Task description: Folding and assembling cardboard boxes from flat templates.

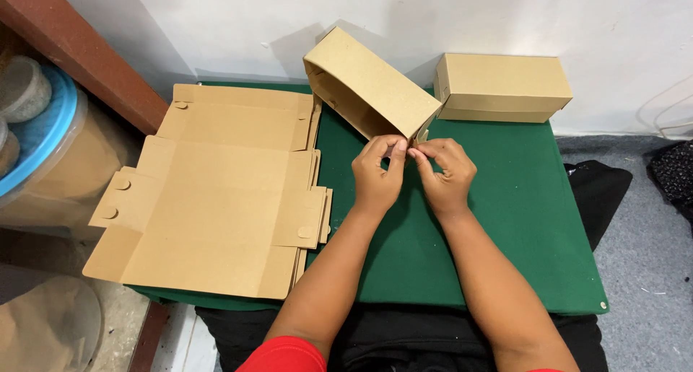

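Observation:
A half-folded brown cardboard box (364,83) stands tilted on the green board (520,220), its open side facing left. My left hand (377,176) and my right hand (446,171) meet at its near corner. The fingertips of both pinch a small flap there. A stack of flat, unfolded cardboard blanks (216,191) lies on the left of the board, overhanging its edge. A finished closed box (500,88) rests at the back right against the wall.
The white wall runs close behind the boxes. At the far left stand a brown wooden beam (79,54) and a clear tub with a blue lid (40,127). Grey floor and a dark cloth (599,191) lie to the right.

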